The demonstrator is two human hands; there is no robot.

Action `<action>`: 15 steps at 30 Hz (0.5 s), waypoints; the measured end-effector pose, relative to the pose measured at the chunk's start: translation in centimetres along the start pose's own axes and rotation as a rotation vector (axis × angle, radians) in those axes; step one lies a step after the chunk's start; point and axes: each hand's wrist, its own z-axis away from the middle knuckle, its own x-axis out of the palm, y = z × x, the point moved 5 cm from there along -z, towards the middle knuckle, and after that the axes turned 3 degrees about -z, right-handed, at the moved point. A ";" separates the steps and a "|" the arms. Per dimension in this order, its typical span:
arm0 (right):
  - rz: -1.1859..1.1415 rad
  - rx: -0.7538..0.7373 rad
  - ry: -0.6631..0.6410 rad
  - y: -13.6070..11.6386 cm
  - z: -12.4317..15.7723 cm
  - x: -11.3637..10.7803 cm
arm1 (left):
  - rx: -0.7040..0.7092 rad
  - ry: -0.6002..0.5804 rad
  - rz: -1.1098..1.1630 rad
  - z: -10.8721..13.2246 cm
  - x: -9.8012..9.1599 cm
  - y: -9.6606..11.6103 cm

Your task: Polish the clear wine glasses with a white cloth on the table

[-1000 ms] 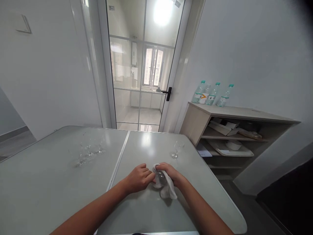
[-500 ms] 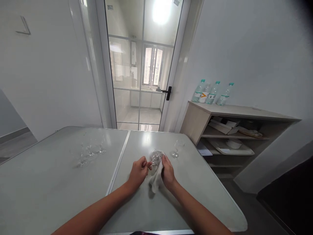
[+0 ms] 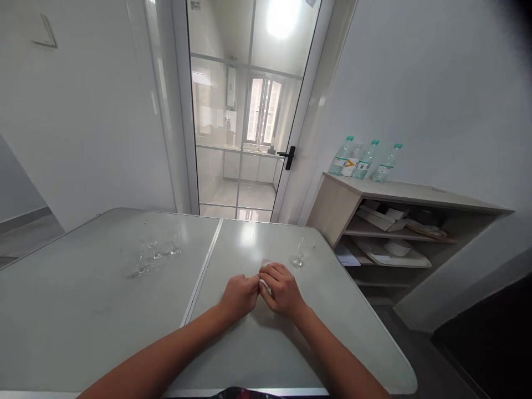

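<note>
Wine glass (image 3: 303, 252) stands just beside right hand (image 3: 282, 288)

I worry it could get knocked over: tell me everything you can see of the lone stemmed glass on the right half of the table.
The stemmed glass is small, clear and colourless, apparently glass: a rounded bowl, a thin stem and a flat round foot. It stands upright and looks empty, on the right half of the grey table, near its far right edge. Only the tabletop touches it. The right hand, clutching a white cloth, lies just short of it, apart.
</note>
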 end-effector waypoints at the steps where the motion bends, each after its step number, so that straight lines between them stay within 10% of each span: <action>1: -0.021 0.062 -0.005 0.3 0.0 0.2 | 0.105 0.018 -0.058 0.1 -0.1 0.4; 9: -0.862 0.874 -0.102 4.6 1.6 2.7 | 0.593 0.080 -0.216 0.3 -1.2 2.1; 12: -1.312 1.127 -0.138 4.9 2.7 3.6 | 0.492 0.044 -0.071 0.0 -1.3 1.7; 15: -1.571 1.125 -0.049 4.3 2.3 3.4 | 0.107 0.022 0.206 -0.5 -1.1 0.3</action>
